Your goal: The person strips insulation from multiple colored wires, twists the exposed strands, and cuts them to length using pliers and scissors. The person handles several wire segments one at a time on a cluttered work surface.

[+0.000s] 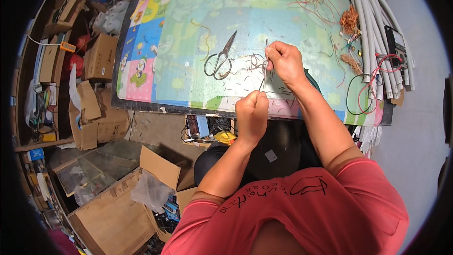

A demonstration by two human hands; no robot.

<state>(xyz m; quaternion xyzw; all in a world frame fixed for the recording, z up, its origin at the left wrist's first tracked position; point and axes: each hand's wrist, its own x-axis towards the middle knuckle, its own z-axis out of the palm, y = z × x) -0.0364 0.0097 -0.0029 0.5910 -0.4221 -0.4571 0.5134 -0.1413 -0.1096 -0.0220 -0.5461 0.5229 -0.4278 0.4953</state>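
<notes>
My left hand [252,112] is closed over the table's near edge, pinching the lower end of a thin wire [264,76]. My right hand [286,64], a little higher and to the right, is pinched around its upper part. The wire looks taut between them, and a thin dark tip pokes up past the right fingers; whether it is the same piece I cannot tell. Left of the right hand lie black-handled scissors [222,57], blades pointing away. Short dark wire offcuts [255,60] are scattered around the hands on the patterned table mat [184,78].
A yellow wire [205,33] lies left of the scissors. At the far right are tangled red wires [315,1], copper strands [349,20], grey conduit pipes [373,33] and a black multimeter [396,43] with leads. Cardboard boxes [100,56] and shelving stand on the left.
</notes>
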